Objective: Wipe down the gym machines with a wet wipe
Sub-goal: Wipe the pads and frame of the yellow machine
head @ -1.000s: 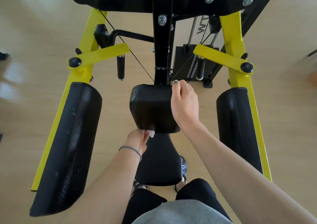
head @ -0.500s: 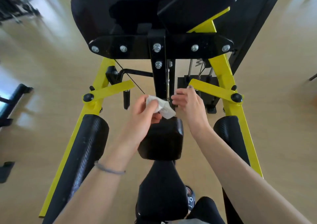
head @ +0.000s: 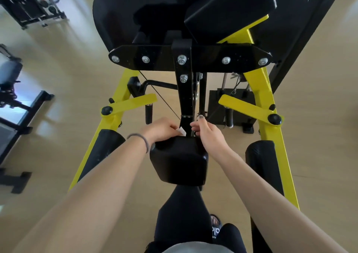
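Observation:
A yellow and black gym machine (head: 261, 101) fills the view. Its small black square pad (head: 179, 161) sits in the middle, below the black centre post (head: 184, 97). My left hand (head: 160, 127) grips a white wet wipe (head: 181, 131), mostly hidden under the fingers, and holds it at the pad's far edge against the foot of the post. My right hand (head: 207, 131) is on the other side of the post, fingers curled at the post's base above the pad's far right corner. What its fingers hold is hidden.
Long black arm pads lie at the left (head: 102, 150) and right (head: 261, 163) on the yellow frame. A large black back pad (head: 135, 10) hangs overhead. A weight stack (head: 230, 105) stands behind the post. Other gym equipment (head: 11, 82) stands on the wooden floor at left.
My left hand came up from under the pad's near edge with the wipe, then lowered it to the foot of the post. My right hand left the pad's top and moved to the post.

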`<state>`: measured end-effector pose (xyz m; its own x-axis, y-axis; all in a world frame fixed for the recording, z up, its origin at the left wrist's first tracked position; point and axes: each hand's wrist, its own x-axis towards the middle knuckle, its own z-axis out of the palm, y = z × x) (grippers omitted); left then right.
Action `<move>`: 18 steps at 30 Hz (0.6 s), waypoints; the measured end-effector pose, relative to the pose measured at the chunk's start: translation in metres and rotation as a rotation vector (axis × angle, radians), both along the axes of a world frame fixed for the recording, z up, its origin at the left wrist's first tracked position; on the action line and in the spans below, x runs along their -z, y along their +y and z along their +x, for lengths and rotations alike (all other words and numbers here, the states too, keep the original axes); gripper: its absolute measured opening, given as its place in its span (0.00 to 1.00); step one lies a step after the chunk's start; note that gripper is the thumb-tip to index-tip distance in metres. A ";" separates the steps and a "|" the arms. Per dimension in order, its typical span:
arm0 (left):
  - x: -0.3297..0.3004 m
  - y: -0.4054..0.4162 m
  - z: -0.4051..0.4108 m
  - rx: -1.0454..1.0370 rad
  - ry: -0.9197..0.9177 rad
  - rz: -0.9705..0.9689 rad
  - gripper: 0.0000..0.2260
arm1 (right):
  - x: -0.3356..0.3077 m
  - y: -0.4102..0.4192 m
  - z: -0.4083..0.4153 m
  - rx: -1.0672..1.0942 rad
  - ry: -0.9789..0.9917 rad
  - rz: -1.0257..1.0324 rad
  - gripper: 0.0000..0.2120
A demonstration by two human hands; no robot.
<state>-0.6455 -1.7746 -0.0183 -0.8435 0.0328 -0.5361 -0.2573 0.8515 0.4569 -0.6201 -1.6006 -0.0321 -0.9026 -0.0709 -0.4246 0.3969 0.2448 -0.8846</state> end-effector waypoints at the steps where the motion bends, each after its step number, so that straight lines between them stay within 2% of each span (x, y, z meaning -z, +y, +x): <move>1: -0.001 -0.001 -0.002 0.002 -0.020 -0.005 0.10 | 0.002 -0.001 -0.002 -0.011 -0.020 0.012 0.24; 8: 0.018 -0.018 -0.013 -0.056 0.001 0.068 0.02 | 0.017 -0.019 -0.033 -0.024 -0.091 0.158 0.25; 11: 0.029 -0.028 -0.029 -0.046 0.019 0.209 0.03 | 0.023 -0.028 -0.042 0.034 -0.112 0.197 0.25; 13: 0.038 -0.028 -0.036 0.084 0.004 0.263 0.05 | 0.027 -0.031 -0.044 0.101 -0.123 0.212 0.25; 16: 0.052 -0.019 -0.043 0.470 0.064 0.106 0.08 | 0.033 -0.032 -0.045 0.125 -0.155 0.238 0.22; 18: 0.060 -0.017 -0.049 0.637 0.104 0.053 0.09 | 0.032 -0.034 -0.048 0.077 -0.172 0.266 0.21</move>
